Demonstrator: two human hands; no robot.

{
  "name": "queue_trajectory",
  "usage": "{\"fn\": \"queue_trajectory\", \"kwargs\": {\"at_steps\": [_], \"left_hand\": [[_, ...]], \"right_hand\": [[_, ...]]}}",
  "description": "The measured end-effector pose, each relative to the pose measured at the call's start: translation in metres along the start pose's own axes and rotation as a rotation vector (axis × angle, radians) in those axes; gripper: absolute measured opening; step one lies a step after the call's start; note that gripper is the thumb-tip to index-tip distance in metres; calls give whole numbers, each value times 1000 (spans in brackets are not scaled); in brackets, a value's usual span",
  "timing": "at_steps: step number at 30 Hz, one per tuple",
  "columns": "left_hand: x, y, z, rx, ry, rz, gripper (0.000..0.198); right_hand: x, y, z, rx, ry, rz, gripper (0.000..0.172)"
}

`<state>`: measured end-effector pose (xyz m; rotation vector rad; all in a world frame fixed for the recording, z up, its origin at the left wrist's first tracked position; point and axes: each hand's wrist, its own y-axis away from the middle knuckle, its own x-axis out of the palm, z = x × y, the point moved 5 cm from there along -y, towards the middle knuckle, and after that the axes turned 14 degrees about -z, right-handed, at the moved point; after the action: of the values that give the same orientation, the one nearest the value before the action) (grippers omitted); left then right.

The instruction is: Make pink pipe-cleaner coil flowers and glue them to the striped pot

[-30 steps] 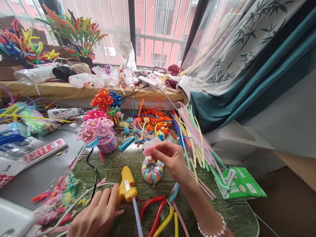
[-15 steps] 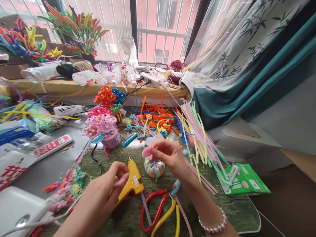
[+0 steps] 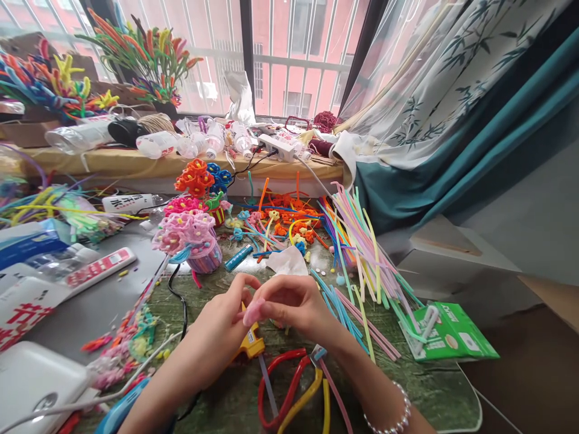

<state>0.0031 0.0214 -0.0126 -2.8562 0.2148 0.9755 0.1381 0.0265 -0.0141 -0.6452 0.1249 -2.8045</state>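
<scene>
The two hands have come together. The right hand point(image 3: 292, 304) moved to the left, and its grip is now closed: thumb and fingers pinch a small pink piece point(image 3: 254, 312) at their tips, and it is perhaps a soft petal, but from this view I cannot say exactly. The piece is at the left end of the grip, just beside the left hand point(image 3: 221, 316), whose fingers are curled near it. These fingers hide the contact, so I cannot tell if the left hand holds anything. The yellow glue gun point(image 3: 251, 345) now lies just below the grip, under the left hand. The striped ring, visible before on the surface, is now covered by the hands. Behind the grip lies a white tissue point(image 3: 287, 262), to the right are loose straws point(image 3: 362, 289), and in front are scissors point(image 3: 283, 386) with red and yellow handles.
</scene>
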Motion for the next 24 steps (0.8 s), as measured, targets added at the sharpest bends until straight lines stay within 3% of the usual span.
{"fn": "queue_trajectory", "kwargs": {"at_steps": [3,6,10,13,19,24], "left_hand": [[-3,0,-4,60,160,-95,24],[-10,2,-8,145,253,-260,21],[-20,6,-15,335,156,-468,5],[-28,5,-13,351,68,-557,6],[-42,-3,-8,234,208,-542,8],[-42,-3,-21,323,101,-504,11]], "right_hand": [[-8,-4,-4,31,-9,-101,17],[-15,-8,-5,13,-15,-186,18],[-19,-11,-5,-1,11,-238,20],[-21,-10,-2,-21,64,-257,19],[-27,-7,5,-59,173,-243,15],[-24,-7,11,-115,291,-222,15]]}}
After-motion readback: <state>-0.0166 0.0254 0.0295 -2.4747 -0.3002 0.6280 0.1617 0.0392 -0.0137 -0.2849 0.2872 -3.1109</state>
